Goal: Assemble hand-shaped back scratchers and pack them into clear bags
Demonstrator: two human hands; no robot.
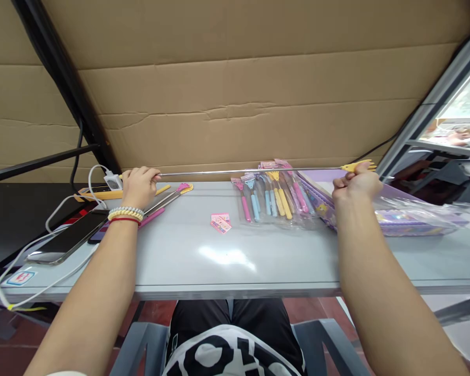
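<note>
A telescopic back scratcher (250,171) is stretched out level across the back of the table, its thin metal rod drawn long. My left hand (138,185) is closed round its handle end. At the other end, my right hand (357,184) grips it by the yellow claw-shaped head. Two more back scratchers, one pink and one yellow (187,189), lie beside my left hand with their rods partly out. Between my hands, several bagged back scratchers (274,196) in pink, blue and yellow rest in clear plastic. Small pink cards (221,223) lie in front of them.
A black phone (68,237), white cables and a white charger plug (113,180) occupy the left end. On the right is a purple patterned box (407,222) with clear plastic over it. Cardboard (258,104) walls the back, with a black metal post (62,78) at left.
</note>
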